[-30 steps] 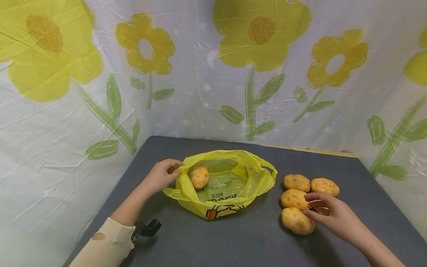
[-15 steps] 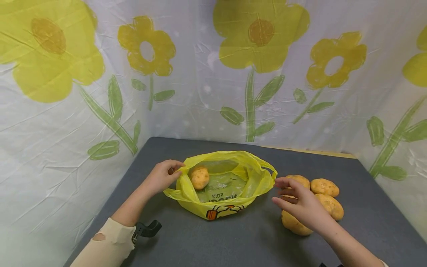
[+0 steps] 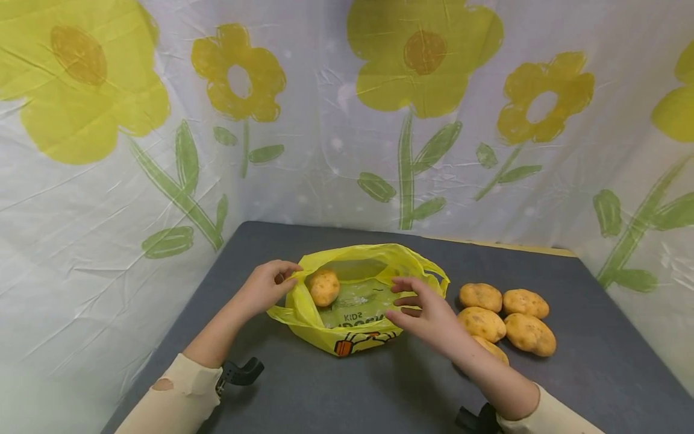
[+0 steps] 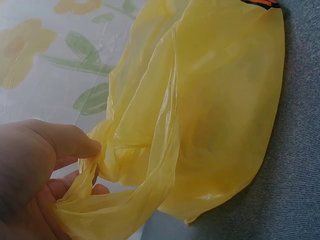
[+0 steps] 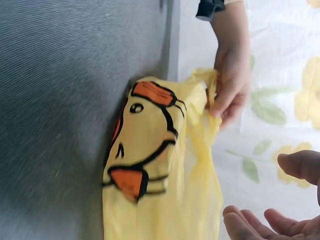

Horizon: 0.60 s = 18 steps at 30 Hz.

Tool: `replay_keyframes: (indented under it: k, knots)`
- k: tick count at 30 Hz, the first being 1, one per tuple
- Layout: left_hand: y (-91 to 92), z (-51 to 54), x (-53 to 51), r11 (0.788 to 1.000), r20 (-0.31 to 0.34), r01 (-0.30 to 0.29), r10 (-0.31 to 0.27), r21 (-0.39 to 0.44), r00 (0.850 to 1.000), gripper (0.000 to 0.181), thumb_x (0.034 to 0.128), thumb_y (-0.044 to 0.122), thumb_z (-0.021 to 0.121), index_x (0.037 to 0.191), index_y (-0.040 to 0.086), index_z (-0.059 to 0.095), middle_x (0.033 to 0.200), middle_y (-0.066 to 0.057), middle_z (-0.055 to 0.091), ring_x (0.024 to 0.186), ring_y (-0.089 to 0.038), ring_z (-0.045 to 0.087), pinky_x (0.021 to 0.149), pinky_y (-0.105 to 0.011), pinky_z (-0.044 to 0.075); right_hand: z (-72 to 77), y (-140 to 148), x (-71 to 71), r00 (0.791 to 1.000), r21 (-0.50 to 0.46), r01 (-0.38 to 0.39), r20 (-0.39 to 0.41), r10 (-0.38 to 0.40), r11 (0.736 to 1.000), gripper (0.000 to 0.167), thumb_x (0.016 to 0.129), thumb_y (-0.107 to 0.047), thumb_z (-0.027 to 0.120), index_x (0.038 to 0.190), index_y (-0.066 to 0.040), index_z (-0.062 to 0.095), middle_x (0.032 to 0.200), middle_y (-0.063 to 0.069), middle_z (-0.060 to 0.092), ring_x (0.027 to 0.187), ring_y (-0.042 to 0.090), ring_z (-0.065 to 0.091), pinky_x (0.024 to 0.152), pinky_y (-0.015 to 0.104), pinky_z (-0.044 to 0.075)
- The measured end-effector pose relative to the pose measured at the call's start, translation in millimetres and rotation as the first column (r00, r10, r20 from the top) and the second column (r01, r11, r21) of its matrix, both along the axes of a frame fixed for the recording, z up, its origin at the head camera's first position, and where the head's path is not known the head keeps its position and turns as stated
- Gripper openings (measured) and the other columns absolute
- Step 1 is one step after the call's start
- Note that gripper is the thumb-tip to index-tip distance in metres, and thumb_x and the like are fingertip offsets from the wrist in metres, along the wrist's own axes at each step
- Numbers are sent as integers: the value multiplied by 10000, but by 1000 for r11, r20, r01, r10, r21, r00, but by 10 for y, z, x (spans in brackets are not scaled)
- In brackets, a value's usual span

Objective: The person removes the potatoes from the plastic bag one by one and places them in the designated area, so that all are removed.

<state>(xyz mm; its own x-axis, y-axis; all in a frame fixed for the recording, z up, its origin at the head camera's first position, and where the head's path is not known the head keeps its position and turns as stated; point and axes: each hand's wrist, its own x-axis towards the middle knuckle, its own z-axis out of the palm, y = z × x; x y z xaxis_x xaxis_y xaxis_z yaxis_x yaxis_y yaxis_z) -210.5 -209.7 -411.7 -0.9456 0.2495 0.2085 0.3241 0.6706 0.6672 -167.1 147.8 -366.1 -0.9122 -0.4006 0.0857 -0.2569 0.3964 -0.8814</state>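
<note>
A yellow plastic bag [image 3: 347,340] stands on the table with its mouth spread wide. Inside it, at the left, lies one potato [image 3: 324,287]. My left hand [image 3: 265,288] pinches the bag's left edge and handle; the left wrist view shows the handle strip [image 4: 167,125] running between thumb and fingers. Over the right part of the bag's mouth is my right hand [image 3: 425,310], its thumb and fingers apart and nothing between them, as the right wrist view shows with the fingers [image 5: 245,225]. Several loose potatoes [image 3: 531,334] lie right of the bag, one partly hidden behind my right forearm.
The dark grey table [image 3: 325,398] ends at the back against a white curtain [image 3: 320,150] printed with yellow flowers, which also closes off both sides. Black straps [image 3: 242,371] sit at both wrists.
My right hand has moved left from the loose potatoes to above the bag's mouth, uncovering most of them. The left hand stays at the bag's edge. The bag has hardly moved.
</note>
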Motion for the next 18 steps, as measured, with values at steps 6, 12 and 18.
replay_keyframes:
  k: [6,12,18]
  knots:
    - [2,-6,11,1000,8,-8,8,7,1000,269,1026,91,634,1280,30,700,944,-43,575,707,-187,461,602,-359,392,-104,-322,-145,999,15,22,34,-22,1000,572,942,-149,772,1447,-46,524,1339,129,583,1194,376,620,904,428,560]
    - [0,1,13,1000,5,-6,6,13,1000,267,1028,97,637,1279,32,701,912,-40,553,673,-182,442,585,-348,375,-227,-563,-270,995,34,40,85,-43,999,576,921,-181,796,1427,-65,548,1341,123,589,1176,365,628,841,433,575]
    - [-8,11,18,1000,0,-10,10,10,1000,269,1020,82,643,1278,37,703,921,-44,563,707,-194,457,611,-362,388,-290,-769,-365,994,40,14,110,-19,999,609,925,-200,782,1450,-49,514,1392,199,543,1217,414,590,860,464,561]
